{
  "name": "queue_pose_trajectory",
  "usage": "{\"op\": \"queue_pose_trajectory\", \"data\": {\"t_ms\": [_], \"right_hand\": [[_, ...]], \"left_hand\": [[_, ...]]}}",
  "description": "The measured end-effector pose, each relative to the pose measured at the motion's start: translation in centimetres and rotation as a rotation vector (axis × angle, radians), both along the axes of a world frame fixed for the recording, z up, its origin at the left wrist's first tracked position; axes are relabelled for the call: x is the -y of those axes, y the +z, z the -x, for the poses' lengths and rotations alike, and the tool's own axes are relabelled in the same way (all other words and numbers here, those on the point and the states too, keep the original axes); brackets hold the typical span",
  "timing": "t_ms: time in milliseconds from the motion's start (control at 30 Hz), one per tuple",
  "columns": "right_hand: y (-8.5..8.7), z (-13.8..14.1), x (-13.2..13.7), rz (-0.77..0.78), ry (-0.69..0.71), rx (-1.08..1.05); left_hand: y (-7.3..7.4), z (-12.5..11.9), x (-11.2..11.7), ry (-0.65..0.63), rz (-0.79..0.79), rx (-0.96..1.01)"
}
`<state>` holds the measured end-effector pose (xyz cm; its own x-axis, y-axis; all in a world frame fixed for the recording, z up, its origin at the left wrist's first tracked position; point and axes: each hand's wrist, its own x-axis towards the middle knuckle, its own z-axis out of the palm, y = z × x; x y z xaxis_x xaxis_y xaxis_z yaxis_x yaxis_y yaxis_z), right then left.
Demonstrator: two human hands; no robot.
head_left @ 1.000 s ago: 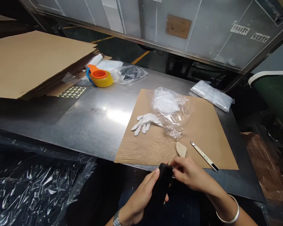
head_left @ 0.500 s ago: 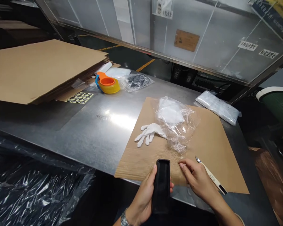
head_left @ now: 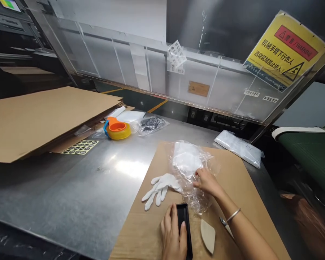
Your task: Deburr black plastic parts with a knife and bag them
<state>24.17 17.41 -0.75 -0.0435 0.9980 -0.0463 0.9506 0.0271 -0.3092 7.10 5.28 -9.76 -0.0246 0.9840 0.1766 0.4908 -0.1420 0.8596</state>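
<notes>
My left hand [head_left: 172, 231] is closed round a narrow black open-topped tray [head_left: 189, 233], its fingers along the left side and the thumb over the near part. The tray is low over or on the cardboard sheet [head_left: 141, 234]; contact is unclear. Farther out, my right hand [head_left: 207, 181] has its fingers curled on a crumpled clear plastic bag [head_left: 196, 200] that has white material [head_left: 185, 155] in it. Left of the bag lies a white glove [head_left: 162, 187]. A beige pointed piece [head_left: 208, 236] rests right of the tray. My right forearm partly covers a metal-tipped tool [head_left: 225, 225].
Stacked cardboard [head_left: 56, 119] covers the table's left side, with a sticker sheet [head_left: 81, 147] at its edge. Behind are a yellow tape roll in an orange dispenser [head_left: 117, 129] and a bagged black item [head_left: 151, 124]. A wrapped white packet [head_left: 239, 148] lies back right, before the clear panel [head_left: 157, 68].
My right hand has moved forward onto the plastic bag. The black tray, in my left hand, is now over the cardboard. A beige piece has come into sight. The camera view has tilted up.
</notes>
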Motion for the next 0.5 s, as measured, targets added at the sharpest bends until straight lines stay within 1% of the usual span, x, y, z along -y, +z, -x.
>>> {"op": "queue_pose_trajectory", "data": {"t_ms": [67,133,267,333,400,500], "right_hand": [[-0.6,-0.1,0.4,0.017,0.025,-0.012],[-1.1,-0.5,0.8,0.013,0.026,-0.057],[-1.3,-1.7,0.9,-0.032,-0.031,-0.242],[-1.1,-2.1,1.1,-0.045,-0.064,-0.373],[-0.7,-2.3,1.5,-0.028,-0.085,-0.52],[0.2,-1.7,2.7,0.048,-0.077,-0.74]], "left_hand": [[-0.2,-0.1,-0.3,0.029,-0.053,-0.022],[0.0,0.0,-0.7,0.039,-0.083,-0.025],[1.1,0.7,-2.0,0.048,-0.142,-0.012],[2.0,1.0,-2.7,0.0,-0.149,-0.003],[3.2,1.2,-3.5,-0.078,-0.149,0.011],[5.8,0.9,-5.2,-0.191,-0.194,0.004]]}}
